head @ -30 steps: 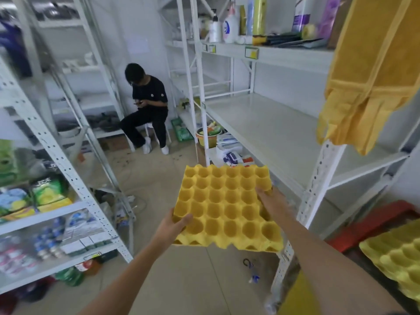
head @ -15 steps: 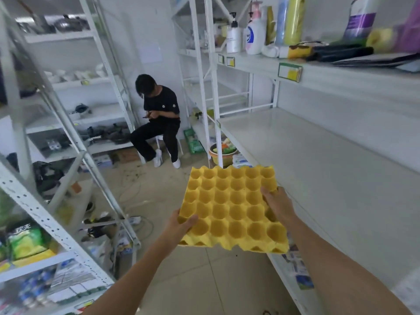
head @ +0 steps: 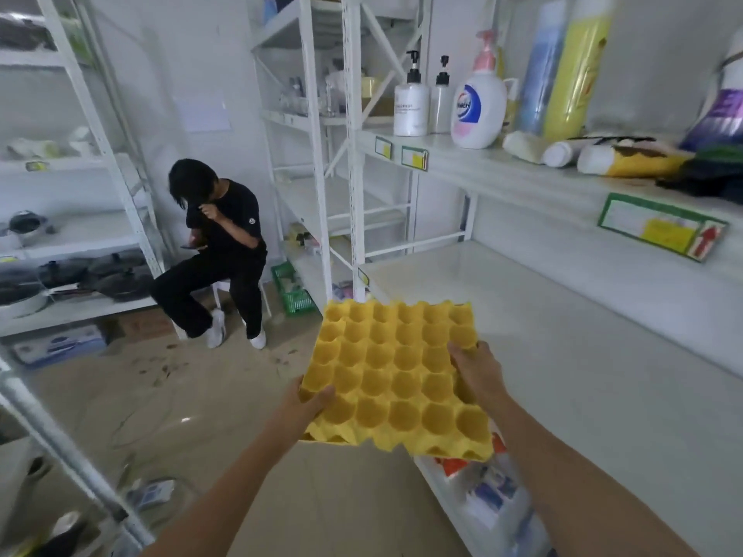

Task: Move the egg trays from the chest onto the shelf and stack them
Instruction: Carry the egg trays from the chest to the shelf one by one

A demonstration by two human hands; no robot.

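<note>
Nearest the camera, two bare forearms reach forward; the left hand point(head: 307, 400) pinches the near-left edge of the egg tray point(head: 396, 377), thumb on top and fingers underneath; the right hand point(head: 476, 369) clasps the right edge, thumb over the rim and fingers hidden below; both hands are therefore closed on the same tray. The tray is held in the air, roughly level with its far edge tipped slightly up, above the floor at the front-left corner of the shelf point(head: 563, 355) and just overlapping that corner; it does not rest on the surface. Progress is judged as early to middle: one tray is in transit; no tray lies on the visible shelf surface, so no stack has begun there; the chest is out of view, so the number of trays left cannot be told; setting down, releasing and stacking are not yet done. The tray is yellow moulded pulp, a grid of round cups with raised peaks between them and a scalloped lower edge; it appears empty, light and a little flexible, so a two-edge hold suits it. Beyond it, bottles point(head: 478, 102) stand on the upper level; further off, a seated person point(head: 217, 251) in black occupies the aisle.
</note>
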